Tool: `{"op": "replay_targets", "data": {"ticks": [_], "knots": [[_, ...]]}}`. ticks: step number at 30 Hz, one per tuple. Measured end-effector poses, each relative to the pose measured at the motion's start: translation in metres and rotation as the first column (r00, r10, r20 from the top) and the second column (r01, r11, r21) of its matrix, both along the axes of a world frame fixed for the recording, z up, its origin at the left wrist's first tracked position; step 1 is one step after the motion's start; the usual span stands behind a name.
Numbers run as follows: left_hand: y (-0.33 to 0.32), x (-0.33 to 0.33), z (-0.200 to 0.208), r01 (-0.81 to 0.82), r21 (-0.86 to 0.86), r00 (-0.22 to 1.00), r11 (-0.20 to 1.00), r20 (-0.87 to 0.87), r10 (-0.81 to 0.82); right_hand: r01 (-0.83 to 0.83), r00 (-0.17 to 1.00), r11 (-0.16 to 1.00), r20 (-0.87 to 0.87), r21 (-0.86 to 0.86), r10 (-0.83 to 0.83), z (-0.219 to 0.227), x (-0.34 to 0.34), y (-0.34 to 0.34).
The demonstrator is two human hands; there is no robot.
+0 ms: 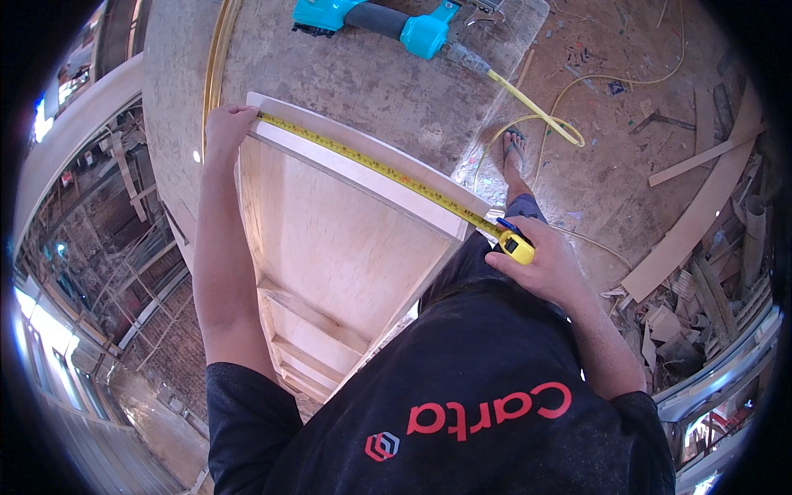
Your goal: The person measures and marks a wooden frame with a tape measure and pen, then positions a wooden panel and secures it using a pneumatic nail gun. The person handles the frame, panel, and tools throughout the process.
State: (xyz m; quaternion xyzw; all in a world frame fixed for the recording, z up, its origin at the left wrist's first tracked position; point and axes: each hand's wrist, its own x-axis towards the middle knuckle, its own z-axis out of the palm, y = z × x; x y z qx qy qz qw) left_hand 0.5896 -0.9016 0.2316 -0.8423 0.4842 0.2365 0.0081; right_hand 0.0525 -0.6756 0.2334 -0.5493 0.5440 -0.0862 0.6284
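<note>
The right hand was closed around the yellow case of a tape measure, its fingers curled over the far side and its thumb on the near side. A slim blue object, too small to identify, showed at those fingers, just beyond the case. From this grip the yellow blade ran out straight to the left, along a pale wooden strip, as far as the left hand. That hand's thumb and fingers pinched the blade's end at the strip's corner.

Between the two grips and toward the body lay an open-framed plywood box, with wooden crosspieces nearest the left forearm. Beyond the blade, a teal pneumatic nailer rested on a worn worktop, a yellow air hose leading off it. Past the right grip, a sandalled foot stood on the floor; farther right lay a long curved plank and timber offcuts.
</note>
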Motion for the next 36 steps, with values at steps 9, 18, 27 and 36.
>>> {"op": "replay_targets", "data": {"ticks": [9, 18, 27, 36], "knots": [[0.001, 0.014, -0.010, -0.035, -0.020, 0.998, 0.999, -0.048, 0.034, -0.001, 1.000, 1.000, -0.003, 0.006, 0.001, 0.001, 0.000, 0.002], [0.002, 0.014, -0.009, -0.029, -0.032, 0.995, 0.999, -0.092, 0.026, -0.017, 0.999, 0.999, -0.049, -0.049, 0.015, 0.001, 0.001, 0.006], [0.013, 0.000, -0.003, -0.044, -0.089, 0.993, 0.995, -0.117, 0.034, -0.056, 0.997, 0.990, -0.054, -0.131, 0.049, -0.001, -0.001, 0.008], [0.085, -0.064, 0.086, -0.058, -0.726, 0.982, 0.685, 0.083, 0.171, 0.002, 0.993, 0.993, 0.115, -0.116, 0.011, 0.031, -0.005, -0.027]]}}
